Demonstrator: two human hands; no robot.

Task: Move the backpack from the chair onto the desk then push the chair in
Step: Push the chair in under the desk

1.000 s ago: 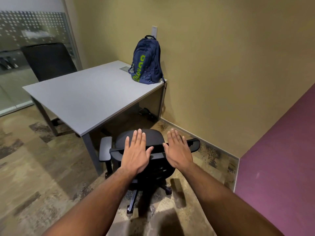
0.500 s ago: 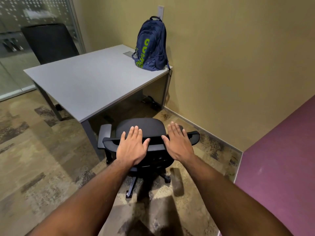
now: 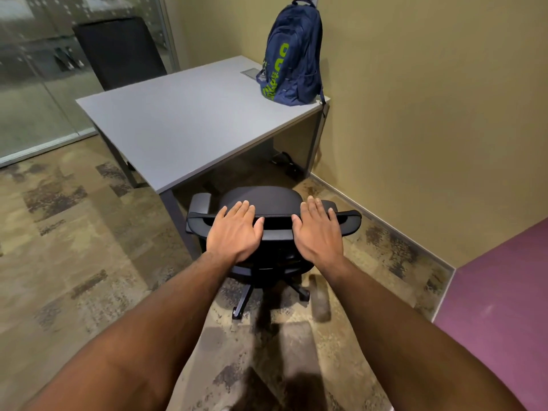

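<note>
A navy backpack point(image 3: 292, 56) with green lettering stands upright on the far right corner of the grey desk point(image 3: 184, 129), leaning at the wall. The black office chair point(image 3: 274, 200) stands on the carpet at the desk's near right side, its seat front close to the desk edge. My left hand point(image 3: 234, 232) lies flat on the top of the backrest, left of centre. My right hand point(image 3: 318, 231) lies flat on it right of centre. The fingers of both hands are stretched out over the rim, not curled around it.
The near desk leg point(image 3: 178, 221) stands just left of the chair's left armrest point(image 3: 199, 203). A second dark chair point(image 3: 118, 51) stands behind the desk by the glass partition point(image 3: 35, 84). The yellow wall point(image 3: 415, 114) and a purple wall point(image 3: 504, 292) close the right side.
Both hands have stayed flat on the backrest while the chair rolled forward toward the desk. The desk and backpack now sit nearer in view.
</note>
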